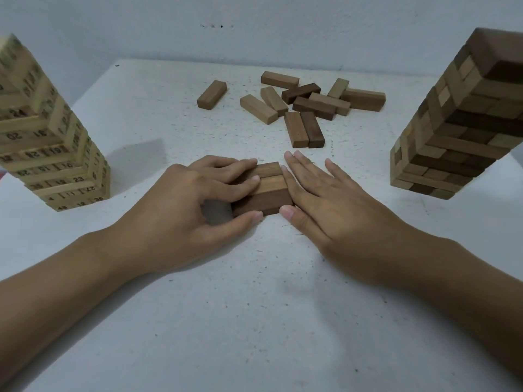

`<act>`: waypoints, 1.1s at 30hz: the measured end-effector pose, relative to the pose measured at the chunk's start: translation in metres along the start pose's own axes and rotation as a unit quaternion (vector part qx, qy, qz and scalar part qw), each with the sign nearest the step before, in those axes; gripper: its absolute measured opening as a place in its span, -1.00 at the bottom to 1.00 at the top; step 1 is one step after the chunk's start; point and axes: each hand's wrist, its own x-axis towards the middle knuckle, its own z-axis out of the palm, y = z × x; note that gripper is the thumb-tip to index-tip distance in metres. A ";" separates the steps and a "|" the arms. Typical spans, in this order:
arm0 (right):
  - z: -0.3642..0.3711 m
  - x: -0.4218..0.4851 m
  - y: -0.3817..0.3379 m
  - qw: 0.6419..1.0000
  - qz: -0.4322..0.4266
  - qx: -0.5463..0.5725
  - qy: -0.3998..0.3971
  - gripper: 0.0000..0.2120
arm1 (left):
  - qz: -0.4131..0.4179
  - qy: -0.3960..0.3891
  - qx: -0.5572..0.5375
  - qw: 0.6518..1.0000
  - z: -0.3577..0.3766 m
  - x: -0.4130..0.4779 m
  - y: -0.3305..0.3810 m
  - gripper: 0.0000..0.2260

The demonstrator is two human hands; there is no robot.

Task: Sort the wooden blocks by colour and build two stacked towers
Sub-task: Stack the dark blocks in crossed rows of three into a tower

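Three brown blocks [268, 185] lie side by side, long axes running hand to hand; the left hand [181, 202] curls around them, and the right hand [334, 205] presses straight-fingered against their ends.

The loose blocks [294, 107] were smooth, matt brown wood, some darker. The left tower [53, 142] was pale wood printed with black numbers. The table [254, 306] looked matt white, speckled and slightly rough.

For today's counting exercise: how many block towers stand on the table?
2: the pale numbered tower at the left, the brown tower at the right. No other seems hidden.
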 end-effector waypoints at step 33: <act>-0.041 -0.008 0.007 0.971 -0.067 0.175 0.146 -0.58 | 0.045 0.036 -0.054 0.997 -0.017 0.010 0.000 -0.52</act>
